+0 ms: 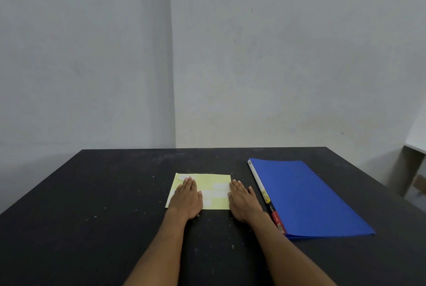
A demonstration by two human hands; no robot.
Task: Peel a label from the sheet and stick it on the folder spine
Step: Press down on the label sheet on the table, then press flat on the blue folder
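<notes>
Yellow label sheet (207,184) sits mid-table with my left hand (187,200) flat on it and right hand (244,202) flat at its right edge, both empty, blue folder (309,198) just right, so nothing's peeled yet and next I'd pick up a label corner.

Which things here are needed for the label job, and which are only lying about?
Needed:
- label sheet, yellow, with white labels, flat on the table
- blue folder, flat on the sheet's right, spine toward the sheet
- left hand, flat on the sheet
- right hand, flat at the sheet's right edge

Not needed:
- black table, only the work surface
- white furniture at far right
</notes>
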